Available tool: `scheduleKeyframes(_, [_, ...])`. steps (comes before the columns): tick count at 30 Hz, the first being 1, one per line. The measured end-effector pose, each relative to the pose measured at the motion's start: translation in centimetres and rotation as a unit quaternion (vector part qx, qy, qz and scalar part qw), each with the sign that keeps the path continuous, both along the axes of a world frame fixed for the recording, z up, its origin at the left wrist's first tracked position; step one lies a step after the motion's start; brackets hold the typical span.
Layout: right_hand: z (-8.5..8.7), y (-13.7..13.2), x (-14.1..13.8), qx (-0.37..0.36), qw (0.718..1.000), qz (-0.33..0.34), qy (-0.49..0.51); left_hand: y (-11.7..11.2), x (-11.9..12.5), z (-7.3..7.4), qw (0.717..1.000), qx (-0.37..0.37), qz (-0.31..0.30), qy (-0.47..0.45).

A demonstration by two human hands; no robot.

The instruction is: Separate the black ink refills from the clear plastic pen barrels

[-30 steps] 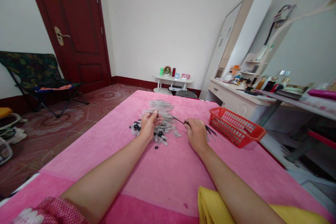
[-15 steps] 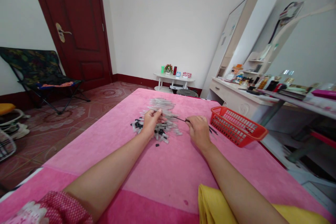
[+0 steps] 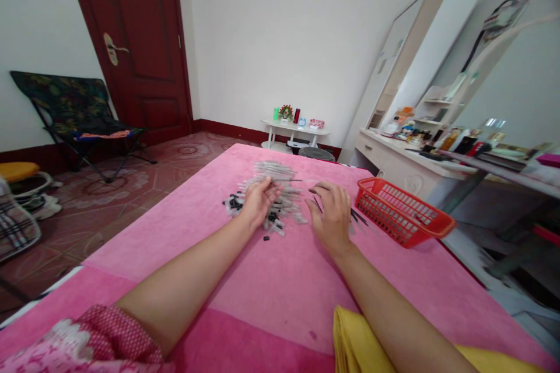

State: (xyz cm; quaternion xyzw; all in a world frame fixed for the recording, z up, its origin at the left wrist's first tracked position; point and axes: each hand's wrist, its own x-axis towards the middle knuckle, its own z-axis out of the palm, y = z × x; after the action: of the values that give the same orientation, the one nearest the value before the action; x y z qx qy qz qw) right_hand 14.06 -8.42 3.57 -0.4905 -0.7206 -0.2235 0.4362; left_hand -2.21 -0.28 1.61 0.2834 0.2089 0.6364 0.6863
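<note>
My left hand (image 3: 259, 201) is closed in a pinch on a thin dark pen refill (image 3: 291, 180), which points to the right over the pile. Under and beside that hand lie many translucent pen barrels (image 3: 286, 205). Small black pen caps (image 3: 235, 203) are mixed in at the pile's left and near side. My right hand (image 3: 331, 215) is open with its fingers apart, just right of the pile. A dark slim stick (image 3: 318, 204) shows between its thumb and fingers, apparently on the cloth. More dark refills (image 3: 359, 217) lie to the right of this hand.
A red plastic basket (image 3: 405, 213) stands at the right edge of the pink-covered table (image 3: 262, 285). One black cap (image 3: 266, 238) lies apart, nearer me. Yellow cloth (image 3: 356, 341) is bunched under my right forearm. A dressing table (image 3: 402, 157) stands beyond at right.
My right hand has let go of the dark refill's right end and opened. The refill, now in my left hand alone, has swung to nearly level. The view has shifted slightly.
</note>
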Motion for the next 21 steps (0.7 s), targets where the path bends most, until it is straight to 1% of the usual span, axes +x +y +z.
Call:
scheduleKeyframes(2, [-0.3, -0.2, -1.0, -0.038, 0.996, 0.073, -0.044, 0.7, -0.7, 0.2, 0.997, -0.039, 0.021, -0.058])
scheduleKeyframes(4, [-0.8, -0.4, -2.1, -0.093, 0.976, 0.157, -0.118, 1.1, -1.2, 0.4, 0.993, -0.064, 0.03, -0.09])
scheduleKeyframes(5, [-1.1, -0.4, -2.7, -0.118, 0.963, 0.188, -0.152, 1.1, -1.3, 0.6, 0.992, -0.072, 0.029, -0.1])
scheduleKeyframes(7, [-1.6, -0.6, -3.7, -0.152, 0.943, 0.222, -0.198, 0.9, -1.3, 0.7, 0.99, -0.085, 0.022, -0.113])
scheduleKeyframes(9, [-1.8, -0.7, -4.5, -0.169, 0.933, 0.229, -0.221, 0.6, -1.1, 0.7, 0.989, -0.089, 0.009, -0.117])
scheduleKeyframes(12, [-2.2, -0.8, -5.0, -0.174, 0.926, 0.22, -0.252, 0.3, -0.8, 0.5, 0.989, -0.085, -0.005, -0.121])
scheduleKeyframes(16, [-2.8, -0.6, -5.1, -0.175, 0.917, 0.216, -0.284, 0.3, -0.6, 0.2, 0.992, -0.077, 0.001, -0.097])
scheduleKeyframes(19, [-3.2, -0.4, -4.9, -0.186, 0.92, 0.224, -0.264, 0.4, -0.6, 0.0, 0.994, -0.074, 0.005, -0.083])
scheduleKeyframes(21, [-3.2, -0.2, -4.5, -0.198, 0.932, 0.229, -0.2, 0.4, -0.6, -0.2, 0.995, -0.067, 0.002, -0.074])
